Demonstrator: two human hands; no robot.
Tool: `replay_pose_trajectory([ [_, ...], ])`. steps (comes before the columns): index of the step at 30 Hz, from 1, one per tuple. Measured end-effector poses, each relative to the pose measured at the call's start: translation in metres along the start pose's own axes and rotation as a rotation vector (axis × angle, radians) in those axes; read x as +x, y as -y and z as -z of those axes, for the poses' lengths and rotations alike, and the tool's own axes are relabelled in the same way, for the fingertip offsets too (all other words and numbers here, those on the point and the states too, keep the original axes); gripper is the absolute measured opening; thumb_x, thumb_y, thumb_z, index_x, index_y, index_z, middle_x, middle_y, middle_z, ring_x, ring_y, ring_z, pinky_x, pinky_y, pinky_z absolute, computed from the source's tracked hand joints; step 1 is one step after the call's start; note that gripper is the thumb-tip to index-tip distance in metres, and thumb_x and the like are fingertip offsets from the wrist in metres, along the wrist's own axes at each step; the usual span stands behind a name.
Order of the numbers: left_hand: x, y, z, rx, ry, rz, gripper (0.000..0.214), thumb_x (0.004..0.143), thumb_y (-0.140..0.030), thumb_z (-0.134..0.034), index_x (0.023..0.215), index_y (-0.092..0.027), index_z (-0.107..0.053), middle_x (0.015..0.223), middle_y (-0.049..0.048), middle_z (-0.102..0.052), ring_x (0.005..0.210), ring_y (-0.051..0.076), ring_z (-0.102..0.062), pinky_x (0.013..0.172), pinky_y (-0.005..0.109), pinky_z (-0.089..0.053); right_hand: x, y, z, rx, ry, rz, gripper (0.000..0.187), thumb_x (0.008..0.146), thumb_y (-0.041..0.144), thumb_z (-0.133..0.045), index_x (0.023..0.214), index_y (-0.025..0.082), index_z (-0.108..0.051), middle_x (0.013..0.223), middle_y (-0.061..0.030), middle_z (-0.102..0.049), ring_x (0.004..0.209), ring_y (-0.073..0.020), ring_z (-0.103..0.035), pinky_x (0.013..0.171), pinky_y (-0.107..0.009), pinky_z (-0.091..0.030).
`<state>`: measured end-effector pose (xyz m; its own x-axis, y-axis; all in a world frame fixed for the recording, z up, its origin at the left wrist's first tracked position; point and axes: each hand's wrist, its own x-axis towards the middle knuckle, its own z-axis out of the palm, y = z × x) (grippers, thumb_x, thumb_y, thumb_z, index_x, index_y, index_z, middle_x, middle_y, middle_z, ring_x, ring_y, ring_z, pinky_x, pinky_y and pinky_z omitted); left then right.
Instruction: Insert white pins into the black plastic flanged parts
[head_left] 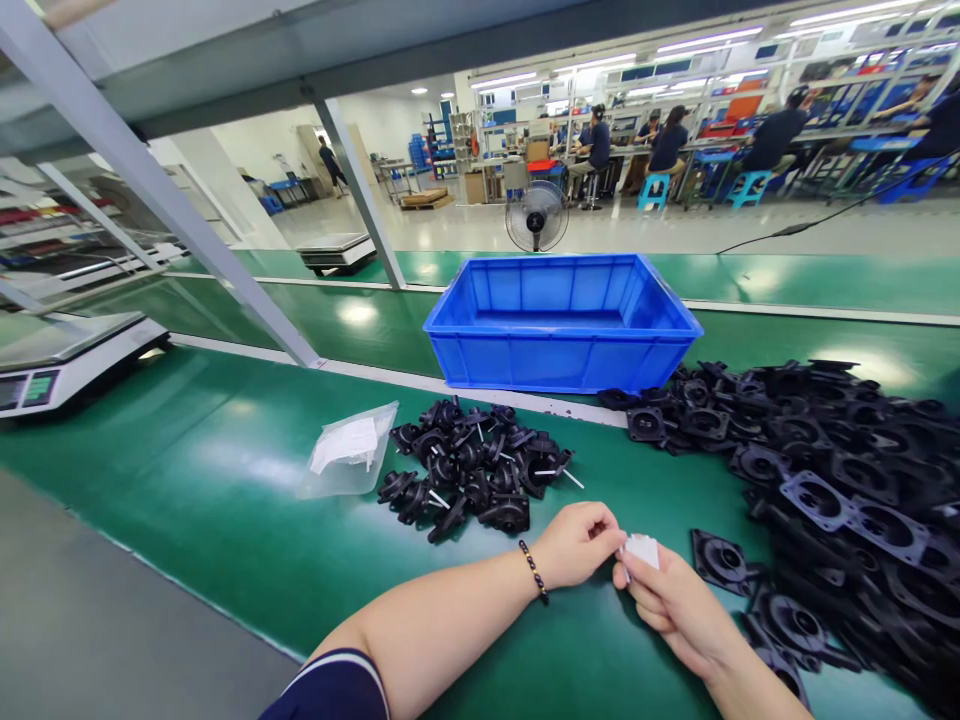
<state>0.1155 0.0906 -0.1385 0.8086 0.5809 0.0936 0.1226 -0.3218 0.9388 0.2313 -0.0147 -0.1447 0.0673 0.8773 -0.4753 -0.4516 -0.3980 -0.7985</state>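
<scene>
Both hands meet low over the green belt [225,500], working a small white piece [643,549] between them. The right hand [675,600] has it clamped between thumb and forefinger, so the piece sits at the tips of that hand, lifted clear of the belt. The left hand [577,545] is curled with its fingertips pressed together right at the piece's left edge, touching it. Whether they grip the piece itself or something thin on it is too small to tell. By my judgement, the handling goes best with a light, steady pinch from the right hand while the left does the fine work, wrists close and the piece turned toward the eyes – a hard squeeze could bend or flick away something this small. Just beyond the hands lies a small heap of black parts [472,465], some with white pins, beside a clear bag [349,460] of white bits. A far larger heap of black parts [840,480] spreads to the right, and a blue bin [562,365] stands behind
</scene>
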Motion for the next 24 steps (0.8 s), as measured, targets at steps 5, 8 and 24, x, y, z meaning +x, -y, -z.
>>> replay_pose_trajectory([
  [5, -0.0002, 0.0014, -0.0012, -0.025, 0.013, -0.013, 0.016, 0.079, -0.024, -0.047, 0.071, -0.011, -0.052, 0.063, -0.0013, -0.050, 0.058, 0.007, -0.040, 0.056, 0.018, -0.032, -0.0022, 0.0012, -0.0033, 0.003, 0.003, -0.016, 0.045, 0.067, 0.045, -0.068, 0.079, 0.009, -0.044, 0.064, 0.0024, -0.047, 0.039, 0.0050, -0.013, 0.038, -0.015, -0.003],
  [8, -0.0005, 0.0012, -0.0007, -0.046, 0.011, -0.033, 0.013, 0.078, -0.020, -0.046, 0.071, -0.011, -0.052, 0.064, -0.0010, -0.050, 0.062, 0.007, -0.044, 0.061, 0.018, -0.035, -0.0031, 0.0024, -0.0053, -0.008, 0.004, -0.035, 0.046, 0.066, 0.046, -0.069, 0.080, 0.008, -0.045, 0.061, 0.0028, -0.045, 0.039, 0.0051, -0.012, 0.038, -0.015, -0.003],
  [24, -0.0011, 0.0006, 0.0002, -0.220, 0.063, 0.058, 0.015, 0.079, -0.024, -0.044, 0.075, -0.010, -0.051, 0.062, 0.0009, -0.050, 0.056, 0.008, -0.047, 0.056, 0.019, -0.039, -0.0012, -0.0008, -0.0063, 0.008, -0.063, 0.018, 0.052, 0.060, 0.050, -0.070, 0.074, 0.010, -0.041, 0.049, 0.0077, -0.033, 0.037, 0.0044, -0.013, 0.037, -0.014, -0.004],
])
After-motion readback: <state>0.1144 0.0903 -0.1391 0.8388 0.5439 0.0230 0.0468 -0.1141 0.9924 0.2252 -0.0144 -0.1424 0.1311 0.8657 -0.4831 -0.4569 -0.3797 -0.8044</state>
